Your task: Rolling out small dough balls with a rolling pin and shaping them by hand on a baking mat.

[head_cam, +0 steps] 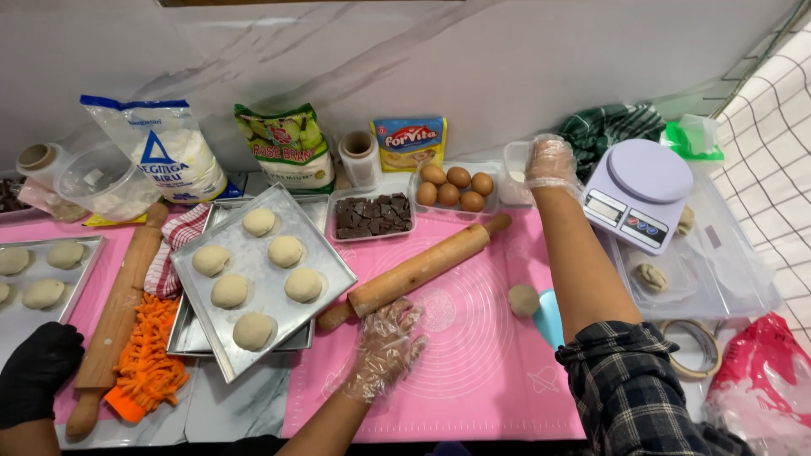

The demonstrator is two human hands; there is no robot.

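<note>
- Head view: left hand, in a clear plastic glove, lies flat with fingers spread on the pink mat, just below the rolling pin that lies slantwise on it.
- Right hand, also gloved, reaches up to a clear tub beside the eggs; fingers curled, grip cannot be told.
- One dough ball sits on the mat, near the right forearm.
- Tray left of the mat holds six dough balls.
- A co-worker's black-gloved hand is at the bench's left edge.
</note>
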